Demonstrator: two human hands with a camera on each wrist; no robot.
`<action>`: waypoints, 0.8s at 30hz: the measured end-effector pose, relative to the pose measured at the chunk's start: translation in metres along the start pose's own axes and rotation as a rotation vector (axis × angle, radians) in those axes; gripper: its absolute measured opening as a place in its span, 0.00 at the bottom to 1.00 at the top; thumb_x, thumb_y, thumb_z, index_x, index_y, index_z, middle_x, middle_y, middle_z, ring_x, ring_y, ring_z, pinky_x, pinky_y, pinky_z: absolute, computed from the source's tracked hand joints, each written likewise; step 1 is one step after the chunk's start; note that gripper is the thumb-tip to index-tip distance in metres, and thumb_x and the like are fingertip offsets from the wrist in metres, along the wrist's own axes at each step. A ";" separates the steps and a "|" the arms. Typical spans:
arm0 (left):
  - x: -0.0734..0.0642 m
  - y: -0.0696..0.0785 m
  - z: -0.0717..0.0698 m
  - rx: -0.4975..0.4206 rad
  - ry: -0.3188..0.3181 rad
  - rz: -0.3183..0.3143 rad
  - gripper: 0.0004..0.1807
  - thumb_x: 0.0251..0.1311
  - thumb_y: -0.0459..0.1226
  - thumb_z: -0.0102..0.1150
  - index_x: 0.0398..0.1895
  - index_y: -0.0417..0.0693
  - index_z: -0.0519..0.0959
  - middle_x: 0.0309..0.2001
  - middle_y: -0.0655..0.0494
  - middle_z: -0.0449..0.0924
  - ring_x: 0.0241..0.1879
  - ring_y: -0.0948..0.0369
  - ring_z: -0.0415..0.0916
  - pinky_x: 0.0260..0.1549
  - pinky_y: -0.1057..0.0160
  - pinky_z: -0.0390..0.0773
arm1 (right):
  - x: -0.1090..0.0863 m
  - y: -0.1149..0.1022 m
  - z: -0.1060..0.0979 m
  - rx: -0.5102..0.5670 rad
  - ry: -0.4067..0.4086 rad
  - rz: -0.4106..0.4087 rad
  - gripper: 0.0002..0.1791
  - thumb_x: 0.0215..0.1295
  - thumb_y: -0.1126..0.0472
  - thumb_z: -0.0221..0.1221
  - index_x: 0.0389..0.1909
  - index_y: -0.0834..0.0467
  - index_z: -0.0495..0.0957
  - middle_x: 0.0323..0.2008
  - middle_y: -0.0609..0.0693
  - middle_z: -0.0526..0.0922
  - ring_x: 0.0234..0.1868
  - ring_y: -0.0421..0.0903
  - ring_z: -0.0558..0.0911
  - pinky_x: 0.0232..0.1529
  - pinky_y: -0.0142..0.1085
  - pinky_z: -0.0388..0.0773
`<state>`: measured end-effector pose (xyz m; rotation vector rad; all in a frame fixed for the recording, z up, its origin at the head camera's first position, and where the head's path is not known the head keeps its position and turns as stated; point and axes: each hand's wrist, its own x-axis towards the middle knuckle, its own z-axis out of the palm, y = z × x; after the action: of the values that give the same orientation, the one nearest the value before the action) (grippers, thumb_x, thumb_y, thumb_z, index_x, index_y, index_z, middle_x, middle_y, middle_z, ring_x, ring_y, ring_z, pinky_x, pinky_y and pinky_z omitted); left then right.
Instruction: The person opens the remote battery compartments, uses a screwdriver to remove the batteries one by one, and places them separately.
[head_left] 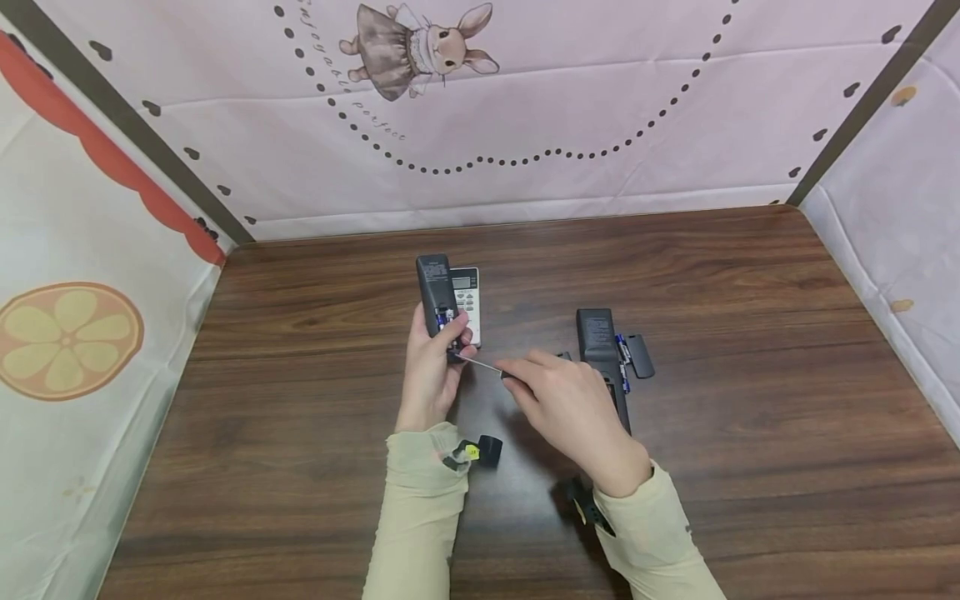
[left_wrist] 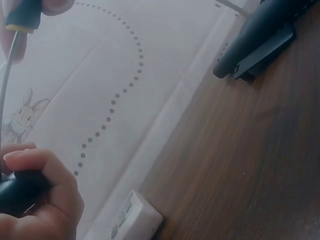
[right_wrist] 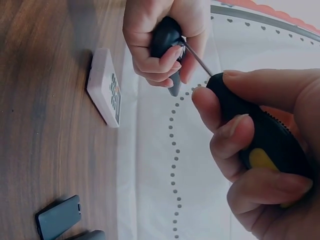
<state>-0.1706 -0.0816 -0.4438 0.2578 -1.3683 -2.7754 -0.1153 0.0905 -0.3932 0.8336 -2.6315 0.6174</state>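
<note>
My left hand [head_left: 427, 379] grips a black remote control [head_left: 435, 283], its back facing up and its battery bay open. Blue-and-white batteries [head_left: 442, 320] show in the bay, partly covered by the thumb. In my right hand [head_left: 573, 408] is a screwdriver [right_wrist: 232, 95] with a black and yellow handle, held between thumb and curled fingers. Its thin metal shaft [head_left: 480, 363] points left, with the tip right at the lower end of the remote. The right wrist view shows that end [right_wrist: 167, 37] of the remote within the curled left fingers.
A white remote control [head_left: 471, 302] lies behind the left hand. To the right, another black remote [head_left: 597, 337] lies back up, partly hidden by the right hand. Loose blue batteries [head_left: 624, 352] and a black battery cover [head_left: 641, 357] lie beside it on the wooden table [head_left: 750, 375].
</note>
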 end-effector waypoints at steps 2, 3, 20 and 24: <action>0.000 0.001 0.000 -0.006 0.006 -0.004 0.28 0.55 0.28 0.55 0.57 0.54 0.60 0.38 0.49 0.66 0.24 0.63 0.65 0.15 0.72 0.68 | 0.000 0.000 0.000 0.001 0.005 -0.003 0.11 0.57 0.56 0.59 0.42 0.48 0.81 0.28 0.41 0.79 0.16 0.35 0.69 0.14 0.29 0.64; 0.000 0.001 0.000 -0.009 0.008 -0.006 0.27 0.55 0.28 0.55 0.57 0.54 0.60 0.37 0.49 0.66 0.24 0.63 0.65 0.15 0.72 0.68 | 0.000 0.000 0.000 -0.001 0.007 -0.004 0.11 0.57 0.56 0.59 0.42 0.48 0.81 0.28 0.41 0.79 0.16 0.35 0.69 0.14 0.29 0.64; 0.000 0.000 -0.002 -0.068 0.033 -0.041 0.25 0.57 0.29 0.53 0.57 0.54 0.61 0.41 0.48 0.64 0.26 0.62 0.66 0.17 0.73 0.69 | 0.002 -0.001 0.001 -0.006 0.019 -0.002 0.11 0.58 0.56 0.58 0.41 0.48 0.81 0.26 0.41 0.78 0.15 0.34 0.66 0.13 0.28 0.62; 0.001 0.001 -0.002 -0.090 0.027 -0.042 0.25 0.57 0.28 0.53 0.56 0.54 0.61 0.41 0.49 0.63 0.26 0.62 0.65 0.17 0.73 0.69 | 0.002 -0.002 0.002 0.001 0.029 0.004 0.10 0.57 0.56 0.59 0.41 0.48 0.81 0.26 0.41 0.78 0.14 0.34 0.66 0.13 0.28 0.61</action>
<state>-0.1709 -0.0842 -0.4447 0.3228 -1.2420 -2.8468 -0.1163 0.0867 -0.3935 0.8137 -2.6082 0.6274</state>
